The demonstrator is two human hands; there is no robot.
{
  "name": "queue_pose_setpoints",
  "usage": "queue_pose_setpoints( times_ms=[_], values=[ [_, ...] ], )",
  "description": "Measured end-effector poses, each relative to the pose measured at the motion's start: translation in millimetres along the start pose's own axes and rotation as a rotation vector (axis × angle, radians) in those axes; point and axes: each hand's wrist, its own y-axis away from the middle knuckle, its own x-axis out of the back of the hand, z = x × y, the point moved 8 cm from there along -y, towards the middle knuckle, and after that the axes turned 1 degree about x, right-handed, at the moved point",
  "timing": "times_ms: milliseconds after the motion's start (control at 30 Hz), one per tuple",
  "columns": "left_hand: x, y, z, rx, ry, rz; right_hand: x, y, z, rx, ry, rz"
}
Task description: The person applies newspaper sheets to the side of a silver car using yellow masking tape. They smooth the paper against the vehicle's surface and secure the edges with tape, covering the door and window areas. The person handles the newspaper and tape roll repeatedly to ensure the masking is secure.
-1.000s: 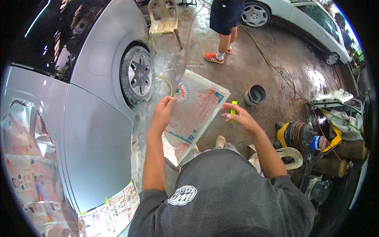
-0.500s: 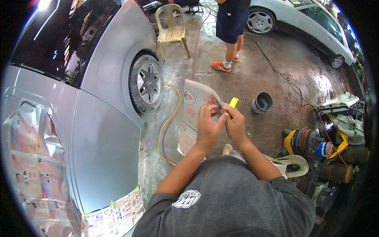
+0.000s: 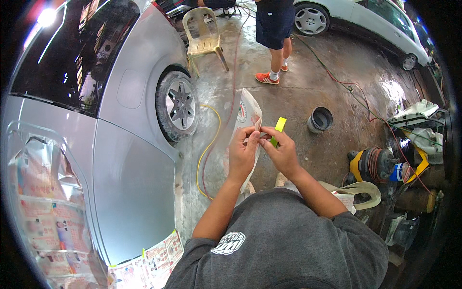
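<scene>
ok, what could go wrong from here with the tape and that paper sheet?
1. The yellow-green tape strip stands free above the right hand; it could fold and stick to itself.
2. The paper sheet hangs pinched only at the left hand, over wet-looking floor; if it slips, it may get soaked.
3. The yellow hose loops close by, a likely trip hazard.

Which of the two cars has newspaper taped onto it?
The silver car on the left; newspaper covers its lower panels. The white car at top right shows none.
</scene>
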Motion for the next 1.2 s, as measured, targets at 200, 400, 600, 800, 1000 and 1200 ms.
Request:
queue_pose_setpoints(
  times_ms=[200,400,600,800,1000,1200],
  values=[
    [-3,-3,-20,0.063,-0.006,-0.067,7,1,8,-0.014,0.036,0.071],
    [-9,0,-12,0.117,0.030,-0.087,10,1,31,-0.092,0.035,0.082],
    [11,3,-24,0.113,-0.019,-0.104,12,-2,48,-0.119,-0.202,0.215],
    [101,-16,-47,0.218,0.200,0.218,36,-19,12,-0.065,-0.269,0.252],
    [113,-9,53,-0.378,-0.639,0.684,14,-32,-51,0.186,-0.121,0.013],
    [44,-17,119,-0.643,-0.940,0.441,17,-32,-69,0.216,-0.165,-0.099]
  ],
)
